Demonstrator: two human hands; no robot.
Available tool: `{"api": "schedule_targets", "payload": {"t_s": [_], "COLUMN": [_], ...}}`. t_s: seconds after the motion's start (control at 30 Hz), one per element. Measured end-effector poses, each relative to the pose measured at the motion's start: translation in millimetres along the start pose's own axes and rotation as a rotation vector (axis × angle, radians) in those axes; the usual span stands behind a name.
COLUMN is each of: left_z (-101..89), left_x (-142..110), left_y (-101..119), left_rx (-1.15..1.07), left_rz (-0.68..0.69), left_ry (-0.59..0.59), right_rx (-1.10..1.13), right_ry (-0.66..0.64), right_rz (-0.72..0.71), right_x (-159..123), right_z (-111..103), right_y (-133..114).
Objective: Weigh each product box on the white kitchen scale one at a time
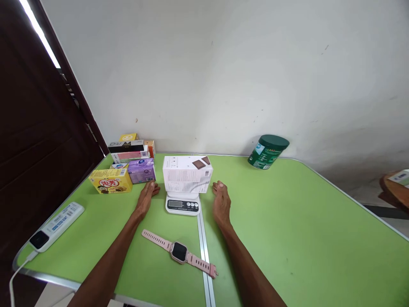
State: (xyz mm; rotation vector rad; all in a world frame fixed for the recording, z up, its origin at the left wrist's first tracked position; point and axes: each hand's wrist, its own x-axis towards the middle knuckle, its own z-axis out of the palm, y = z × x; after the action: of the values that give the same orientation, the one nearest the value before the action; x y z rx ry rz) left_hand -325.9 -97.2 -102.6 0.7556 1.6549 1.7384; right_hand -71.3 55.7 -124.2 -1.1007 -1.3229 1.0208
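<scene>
A white printed box [187, 177] rests on a small white digital scale [183, 207], covering most of its platform and overhanging the sides. The scale's display and buttons face me; no digits are legible on it. My left hand [147, 196] lies on the table just left of the scale, fingers stretched forward, near a purple box [142, 171]. To the right of the white box, my right hand [221, 200] stands on its edge with fingers extended. Neither hand touches the box or holds anything. Between my forearms lies a pink smartwatch [179, 252] with its strap unfastened.
A yellow snack box [111, 181] and several stacked boxes [128, 147] stand at the back left. A white power strip [57, 226] with a cable is at the left edge. A dark green tub [268, 152] leans near the wall on the green table [303, 238].
</scene>
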Motion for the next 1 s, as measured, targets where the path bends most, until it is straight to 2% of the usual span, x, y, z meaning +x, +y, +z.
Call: {"api": "schedule_targets", "payload": {"t_s": [0.17,0.5,0.63,0.73,0.87,0.93,1.0], "left_z": [5.5,8.5,22.5,44.9,75.4,82.3,80.3], "left_x": [-9,-15,-24,-31,-40,-48,-57], "left_y": [5,11,29,49,66,70,73], "left_rx": [0.091,0.163,0.22,0.276,0.236,0.189,0.159], "left_rz": [0.045,0.078,0.092,0.16,0.235,0.233,0.213], "left_ry": [-0.014,-0.007,0.017,-0.001,-0.058,-0.043,0.004], "right_rx": [0.108,0.101,0.005,0.006,0.014,-0.015,-0.044], "right_ry": [0.03,0.026,-0.013,-0.071,-0.089,-0.097,-0.136], "right_rz": [0.072,0.024,-0.056,-0.11,-0.158,-0.161,-0.177], "right_x": [-4,-5,-11,-14,-17,-19,-23], "right_z": [1,-1,-3,4,17,20,24], "right_y": [-9,-10,-32,-57,-83,-94,-105]}}
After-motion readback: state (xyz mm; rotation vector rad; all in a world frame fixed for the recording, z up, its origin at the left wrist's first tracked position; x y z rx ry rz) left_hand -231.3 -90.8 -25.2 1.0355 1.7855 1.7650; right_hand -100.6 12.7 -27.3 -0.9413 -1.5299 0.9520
